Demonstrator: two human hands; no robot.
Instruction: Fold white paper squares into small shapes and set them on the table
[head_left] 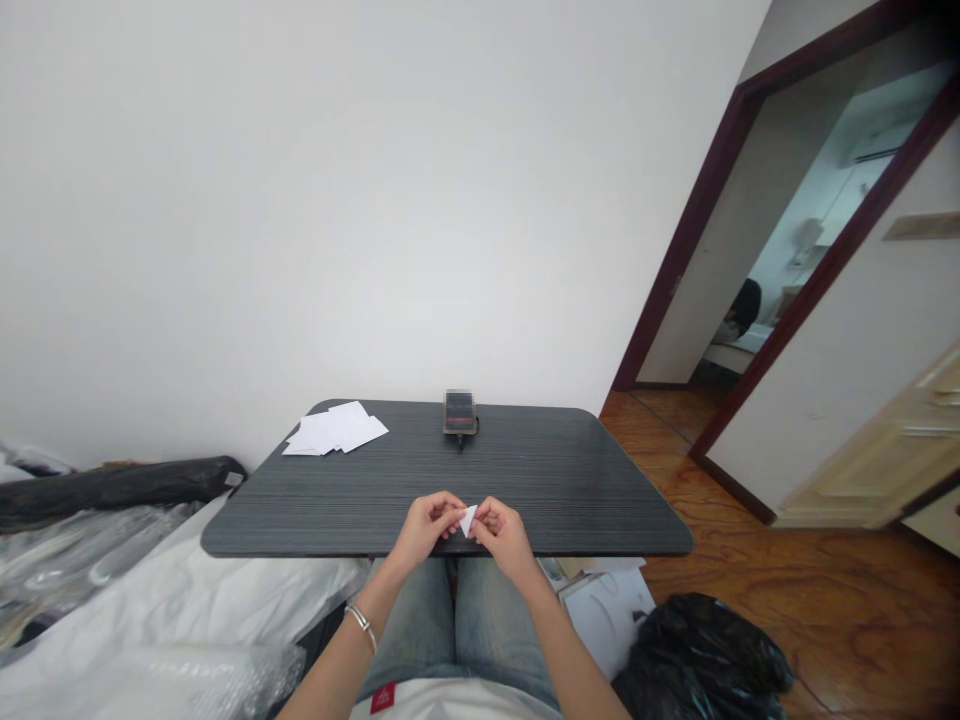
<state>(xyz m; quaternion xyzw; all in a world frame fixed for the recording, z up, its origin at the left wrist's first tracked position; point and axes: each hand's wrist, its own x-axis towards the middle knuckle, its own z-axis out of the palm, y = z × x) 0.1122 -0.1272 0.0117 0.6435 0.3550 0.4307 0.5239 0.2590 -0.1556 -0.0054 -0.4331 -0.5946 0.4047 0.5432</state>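
Observation:
A small folded piece of white paper (468, 521), roughly triangular, is held between my two hands just above the front edge of the dark table. My left hand (433, 521) pinches its left side between thumb and fingers. On the right, my right hand (499, 530) grips the other side with thumb and fingertips. Several white paper sheets (335, 429) lie in a loose, overlapping pile at the table's back left.
The dark wood-grain table (555, 470) stands against a white wall. A small dark device (460, 412) with a cable sits at its back middle. Black plastic bags (701, 655) lie on the floor at right; plastic-wrapped goods (97, 560) are at left. A doorway opens at right.

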